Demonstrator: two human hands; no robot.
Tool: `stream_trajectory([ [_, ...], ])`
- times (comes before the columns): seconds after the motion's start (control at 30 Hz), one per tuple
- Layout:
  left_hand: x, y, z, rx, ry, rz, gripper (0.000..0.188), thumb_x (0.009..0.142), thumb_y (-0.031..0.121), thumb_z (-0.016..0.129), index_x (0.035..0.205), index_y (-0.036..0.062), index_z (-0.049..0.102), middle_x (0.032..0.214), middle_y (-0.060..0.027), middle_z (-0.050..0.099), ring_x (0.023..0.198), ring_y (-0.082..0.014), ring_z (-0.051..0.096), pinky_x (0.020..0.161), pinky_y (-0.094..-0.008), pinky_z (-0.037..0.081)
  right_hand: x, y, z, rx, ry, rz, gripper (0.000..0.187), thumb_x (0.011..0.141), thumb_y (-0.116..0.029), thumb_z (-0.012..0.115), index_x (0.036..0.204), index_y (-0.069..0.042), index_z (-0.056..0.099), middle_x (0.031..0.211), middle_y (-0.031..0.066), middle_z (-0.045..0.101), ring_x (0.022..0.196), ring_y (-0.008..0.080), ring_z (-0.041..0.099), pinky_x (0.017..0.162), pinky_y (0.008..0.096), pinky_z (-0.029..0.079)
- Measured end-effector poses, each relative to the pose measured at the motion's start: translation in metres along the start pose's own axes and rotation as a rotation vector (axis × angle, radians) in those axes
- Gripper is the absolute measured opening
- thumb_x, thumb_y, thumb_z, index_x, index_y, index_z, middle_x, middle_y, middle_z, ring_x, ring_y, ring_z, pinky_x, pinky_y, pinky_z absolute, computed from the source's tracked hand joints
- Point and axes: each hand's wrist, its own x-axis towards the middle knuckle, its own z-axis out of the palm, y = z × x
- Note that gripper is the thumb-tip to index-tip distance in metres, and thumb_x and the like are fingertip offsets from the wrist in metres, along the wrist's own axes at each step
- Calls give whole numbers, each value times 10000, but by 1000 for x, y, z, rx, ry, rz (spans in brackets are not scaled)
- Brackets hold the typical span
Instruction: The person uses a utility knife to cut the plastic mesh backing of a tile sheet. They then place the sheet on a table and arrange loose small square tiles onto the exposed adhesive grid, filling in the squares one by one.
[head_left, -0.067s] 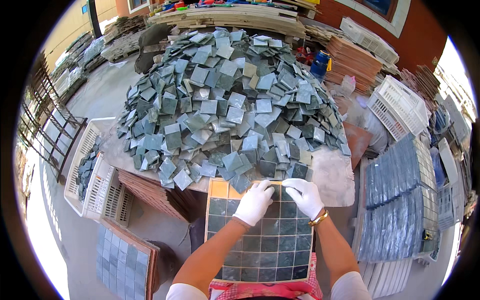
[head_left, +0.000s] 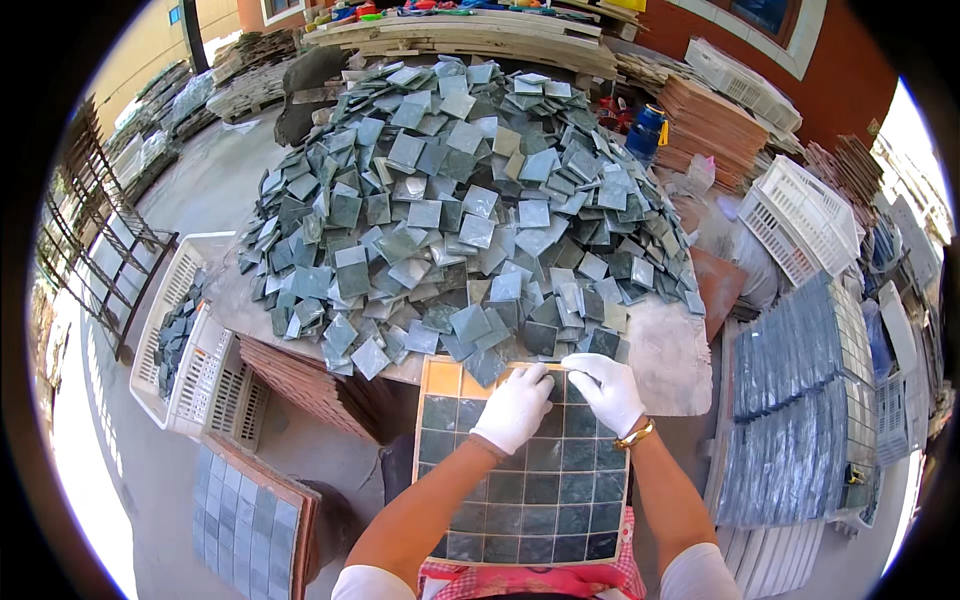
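A wooden frame (head_left: 440,374) lies before me, its grid mostly filled with square dark green-grey stone tiles (head_left: 541,488). Bare yellowish wood shows at its far left corner. My left hand (head_left: 514,410), in a white glove, rests over the far rows with its fingers bent and pressed together. Beside it my right hand (head_left: 606,393), gloved too, curls its fingers at the far edge. A dark tile (head_left: 554,389) shows between the fingertips of both hands. Whatever the fingers themselves grip is hidden. One loose tile (head_left: 485,366) overlaps the frame's far edge.
Just beyond the frame a large heap of loose tiles (head_left: 424,214) covers the worktable (head_left: 672,362). Tiled panels (head_left: 245,510) stand at the lower left, near white crates (head_left: 205,375). Wrapped tile stacks (head_left: 785,400) and another white crate (head_left: 800,215) are on the right.
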Motion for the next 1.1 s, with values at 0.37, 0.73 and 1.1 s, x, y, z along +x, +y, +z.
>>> stream_trajectory([
  [0.37, -45, 44, 48, 263, 130, -102, 598, 782, 301, 647, 1237, -60, 505, 1266, -278, 475, 1245, -459, 380, 1073, -501, 295, 92, -54, 91, -715, -112, 192, 533, 735, -470, 717, 993, -38, 539, 943, 161, 635, 868, 332, 647, 718, 424, 533],
  [0.73, -32, -25, -19, 476, 401, -164, 616, 670, 209, 725, 1209, 22, 493, 1196, -111, 508, 1022, -265, 514, 838, -387, 440, 31, -28, 17, -377, -69, 287, 579, 688, -314, 730, 1148, 0, 574, 1007, 170, 634, 842, 307, 629, 801, 396, 499],
  [1.1, -14, -46, -69, 217, 396, -105, 516, 627, 209, 777, 1066, 41, 564, 1129, -106, 507, 969, -305, 526, 812, -406, 470, 10, -20, 53, -404, -321, 41, 474, 724, -271, 712, 1143, -74, 608, 1205, 135, 516, 1103, 334, 518, 936, 406, 449],
])
